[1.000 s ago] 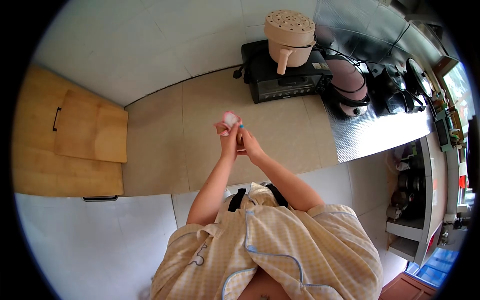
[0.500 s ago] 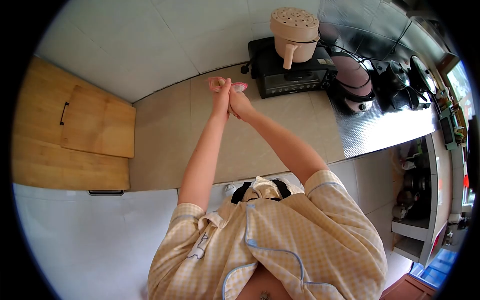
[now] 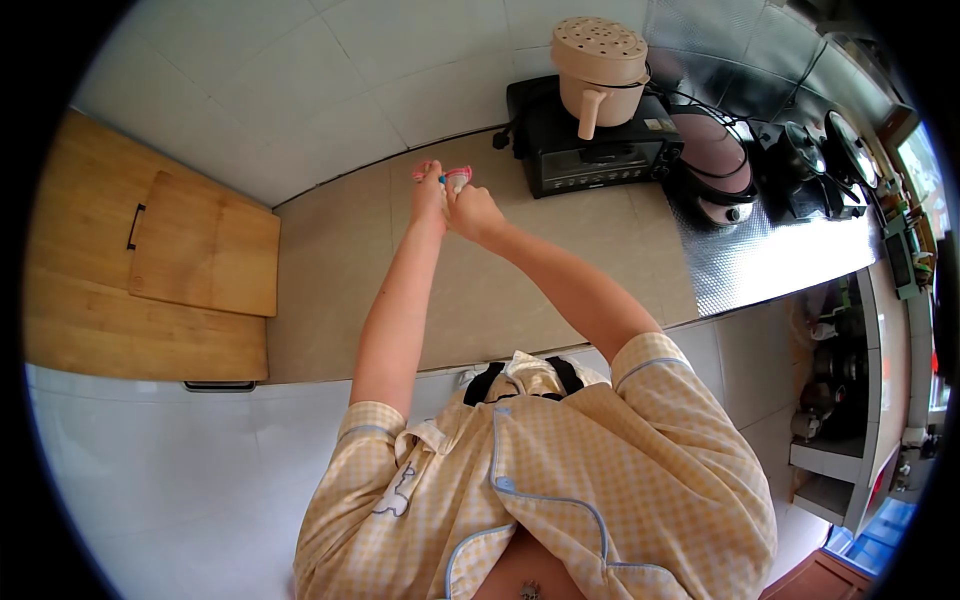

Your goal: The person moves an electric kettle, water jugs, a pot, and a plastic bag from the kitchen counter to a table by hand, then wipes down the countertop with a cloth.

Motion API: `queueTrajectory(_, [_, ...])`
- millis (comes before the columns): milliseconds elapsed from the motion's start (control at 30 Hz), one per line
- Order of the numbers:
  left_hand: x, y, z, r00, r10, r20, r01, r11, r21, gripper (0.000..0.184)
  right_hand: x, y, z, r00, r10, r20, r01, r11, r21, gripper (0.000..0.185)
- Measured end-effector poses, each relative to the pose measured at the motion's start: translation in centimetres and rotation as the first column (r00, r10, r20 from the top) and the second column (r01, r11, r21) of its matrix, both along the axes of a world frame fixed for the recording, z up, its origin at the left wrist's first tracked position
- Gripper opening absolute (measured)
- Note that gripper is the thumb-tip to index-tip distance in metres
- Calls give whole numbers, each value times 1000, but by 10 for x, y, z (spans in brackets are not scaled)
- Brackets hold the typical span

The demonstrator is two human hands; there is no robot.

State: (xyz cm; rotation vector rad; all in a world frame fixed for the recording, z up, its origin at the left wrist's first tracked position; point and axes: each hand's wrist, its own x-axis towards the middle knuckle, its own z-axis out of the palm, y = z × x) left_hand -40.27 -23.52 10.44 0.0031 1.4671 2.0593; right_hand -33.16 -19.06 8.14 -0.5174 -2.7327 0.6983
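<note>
Over the far part of the beige countertop (image 3: 560, 250), both my arms reach forward with the hands close together. My left hand (image 3: 429, 203) is closed around a small, bunched, pink-edged whitish cloth (image 3: 460, 175). The fingers of my right hand (image 3: 476, 213) are curled against the same cloth from the right side. Pink edges stick out beyond the hands, and a small blue spot shows between them. Most of the cloth is hidden by the hands.
A black toaster oven (image 3: 600, 165) carries a beige lidded pot (image 3: 600, 70). Right of it are a pink electric appliance (image 3: 712, 155), cords and a dark pot (image 3: 800, 150). Wooden boards (image 3: 200, 245) lie on the left. An open shelf (image 3: 830, 455) stands at lower right.
The hands have shifted slightly left and moved a little apart at the fingers. Less of the cloth's pink edge spreads out, and a blue spot now shows. The view has turned slightly.
</note>
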Motion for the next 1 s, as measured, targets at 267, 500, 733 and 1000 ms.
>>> queueTrajectory(267, [-21,-5,-23,1000,-24,5,24,999,28,18,1,-7,6,996,-86,-26,70,926,-371,51])
queueTrajectory(500, [-32,-9,-36,990,-127,67,130,991,-44,19,2,-3,-6,998,55,-35,-62,963,-264,41])
queueTrajectory(733, [-36,-10,-49,980,-183,83,185,982,-24,18,7,3,-8,991,133,24,-125,966,-225,46])
queueTrajectory(1000, [-35,-10,-52,968,-238,83,242,969,-44,11,13,10,-2,978,200,60,-185,963,-196,45])
